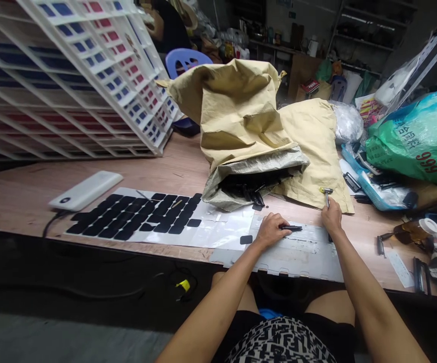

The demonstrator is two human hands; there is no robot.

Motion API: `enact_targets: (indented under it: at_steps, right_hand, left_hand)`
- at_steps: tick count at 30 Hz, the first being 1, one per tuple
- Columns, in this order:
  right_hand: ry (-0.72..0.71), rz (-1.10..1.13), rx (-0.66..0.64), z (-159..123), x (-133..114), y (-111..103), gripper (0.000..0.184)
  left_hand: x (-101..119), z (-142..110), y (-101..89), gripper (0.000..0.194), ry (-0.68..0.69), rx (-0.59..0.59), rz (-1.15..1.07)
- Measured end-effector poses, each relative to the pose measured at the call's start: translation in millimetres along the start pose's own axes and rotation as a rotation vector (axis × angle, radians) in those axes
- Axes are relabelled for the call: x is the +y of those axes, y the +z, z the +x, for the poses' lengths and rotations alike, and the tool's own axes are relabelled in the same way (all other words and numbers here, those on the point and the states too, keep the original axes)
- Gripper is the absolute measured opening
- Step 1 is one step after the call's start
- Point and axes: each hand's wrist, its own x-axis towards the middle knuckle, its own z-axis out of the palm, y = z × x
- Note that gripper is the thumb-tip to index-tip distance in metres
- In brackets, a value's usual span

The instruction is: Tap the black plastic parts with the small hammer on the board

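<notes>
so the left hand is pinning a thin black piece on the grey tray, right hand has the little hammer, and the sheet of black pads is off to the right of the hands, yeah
Not quite: the sheet of black pads lies to the left of the hands, not the right. The head view shows it beside the white power bank. The rest holds: the left hand pins a thin black piece on the grey tray, and the right hand holds the small hammer.

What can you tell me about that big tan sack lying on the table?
The sack is tan, crumpled and looks like paper outside with a grey woven lining. It lies on the wooden table, its top slumped over and its mouth open toward the person. Small black parts fill the mouth, and a few have spilled onto the table. Its front edge lies beside the clear sheet of black pads. Neither hand touches it; the right hand is nearest.
</notes>
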Motion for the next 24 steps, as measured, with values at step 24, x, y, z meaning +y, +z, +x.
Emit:
enact_targets:
  at_steps: [24]
  right_hand:
    - [-0.044, 0.088, 0.056, 4.0, 15.0, 21.1, 0.048]
  left_hand:
    - [-0.4, -166.6, 59.7, 0.028, -0.595, -0.462, -0.058]
